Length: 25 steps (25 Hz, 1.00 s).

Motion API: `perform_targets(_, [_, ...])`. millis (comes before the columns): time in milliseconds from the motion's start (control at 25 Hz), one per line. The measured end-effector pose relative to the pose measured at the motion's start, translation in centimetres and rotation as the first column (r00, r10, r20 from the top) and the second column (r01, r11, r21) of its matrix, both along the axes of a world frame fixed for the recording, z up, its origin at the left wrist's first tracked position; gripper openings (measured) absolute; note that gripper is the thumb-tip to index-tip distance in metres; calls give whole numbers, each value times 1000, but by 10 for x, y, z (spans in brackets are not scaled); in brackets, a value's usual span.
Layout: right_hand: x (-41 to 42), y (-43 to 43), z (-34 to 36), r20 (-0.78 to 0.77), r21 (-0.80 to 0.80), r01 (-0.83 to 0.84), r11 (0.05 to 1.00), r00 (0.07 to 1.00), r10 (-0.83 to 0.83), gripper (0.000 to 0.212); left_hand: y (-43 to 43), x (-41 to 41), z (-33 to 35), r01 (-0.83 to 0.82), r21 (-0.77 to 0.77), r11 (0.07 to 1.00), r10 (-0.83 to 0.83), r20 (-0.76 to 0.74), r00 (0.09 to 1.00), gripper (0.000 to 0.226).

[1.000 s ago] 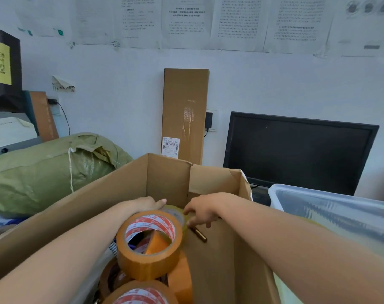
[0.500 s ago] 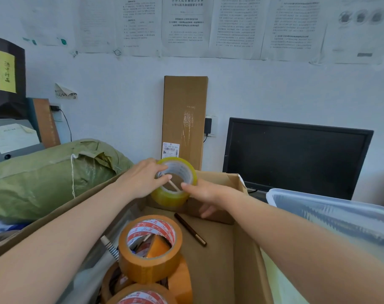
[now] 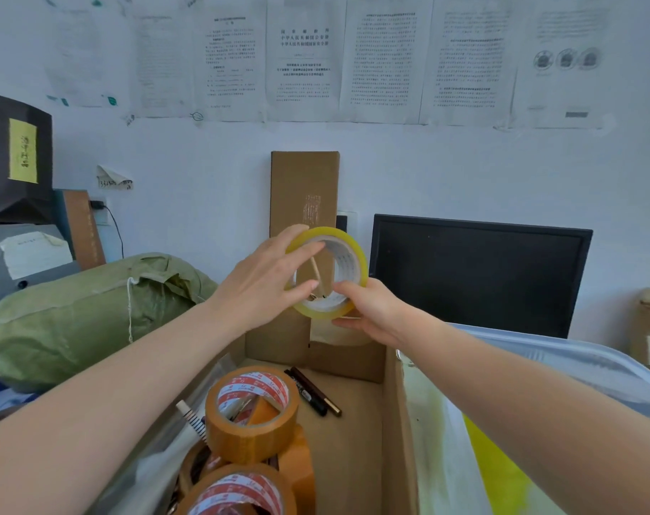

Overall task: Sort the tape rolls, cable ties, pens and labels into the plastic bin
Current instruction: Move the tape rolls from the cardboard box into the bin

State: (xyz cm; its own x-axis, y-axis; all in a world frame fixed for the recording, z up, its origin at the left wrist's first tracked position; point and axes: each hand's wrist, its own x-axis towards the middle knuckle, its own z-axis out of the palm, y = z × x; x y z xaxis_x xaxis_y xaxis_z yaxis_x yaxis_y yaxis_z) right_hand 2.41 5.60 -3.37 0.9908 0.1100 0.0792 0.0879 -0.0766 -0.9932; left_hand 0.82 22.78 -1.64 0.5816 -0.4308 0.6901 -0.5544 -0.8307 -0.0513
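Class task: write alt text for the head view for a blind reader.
A left hand and right hand hold a yellow-edged tape roll above a cardboard box of brown tape rolls and pens; a plastic bin stands to the right.

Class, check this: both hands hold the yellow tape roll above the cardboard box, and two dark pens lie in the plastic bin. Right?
No: the head view shows the dark pens lying in the cardboard box, not the plastic bin. The left hand and right hand do hold the yellow tape roll.
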Motion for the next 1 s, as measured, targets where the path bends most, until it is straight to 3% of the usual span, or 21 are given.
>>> perform_targets(160, [-16,-6,4,19,208,-22,978,1000,18,15,-12,-13,-3,114,-165,980,-131,-95,987,56])
perform_targets(320, [-31,-13,7,32,220,-107,970,994,102,23,-26,-21,-9,138,-447,884,-253,-209,945,56])
perform_targets(400, [-36,-19,9,44,203,-142,969,990,136,33,-31,-24,-12,119,-526,842,-294,-264,919,56])
perform_targets(480, [-41,-26,10,46,201,-151,968,988,144,29,-33,-27,-15,112,-568,815,-336,-307,890,54])
perform_targets(560, [-43,-31,8,24,195,-137,971,991,135,25,-34,-27,-17,107,-568,816,-348,-335,875,52])
perform_targets(680, [-40,-32,1,-13,142,-65,988,998,68,44,-31,-22,-20,85,-501,862,-310,-386,869,48])
perform_targets(800, [-41,-33,-7,29,49,8,999,1000,-10,30,-30,-16,-27,61,-422,905,-267,-448,853,35])
perform_targets(880, [-44,-33,-5,116,-80,65,995,992,-55,22,-31,-15,-27,47,-401,915,-241,-448,861,24])
perform_targets(1000, [-49,-35,3,294,-384,147,912,955,-31,47,-26,-12,-25,31,-308,951,-164,-416,894,21])
